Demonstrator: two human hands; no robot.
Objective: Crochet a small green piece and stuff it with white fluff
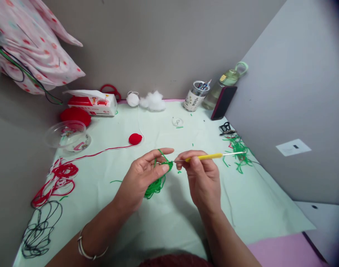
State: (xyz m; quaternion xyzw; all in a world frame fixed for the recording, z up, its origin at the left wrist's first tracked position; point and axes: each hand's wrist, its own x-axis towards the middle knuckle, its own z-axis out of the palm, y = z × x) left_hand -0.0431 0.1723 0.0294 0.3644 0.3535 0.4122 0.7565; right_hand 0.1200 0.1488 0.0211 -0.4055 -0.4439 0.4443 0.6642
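Observation:
My left hand point(143, 176) pinches a small green crochet piece point(169, 165) between thumb and fingers, with a strand of green yarn running over the raised index finger. My right hand point(203, 174) is closed round a yellow-handled crochet hook point(207, 157). The hook's metal tip points left and meets the edge of the green piece; its other metal end sticks out to the right. A loose bundle of green yarn point(155, 188) hangs or lies just below my left hand, partly hidden by it.
A red yarn ball point(135, 139) lies beyond my left hand. Red and white yarn point(58, 178) and dark cord point(38, 230) lie left. Green scraps point(239, 152) are heaped right. A tissue box point(93, 104), white stuffing point(153, 101), pencil can point(195, 97) and phone point(224, 103) line the back.

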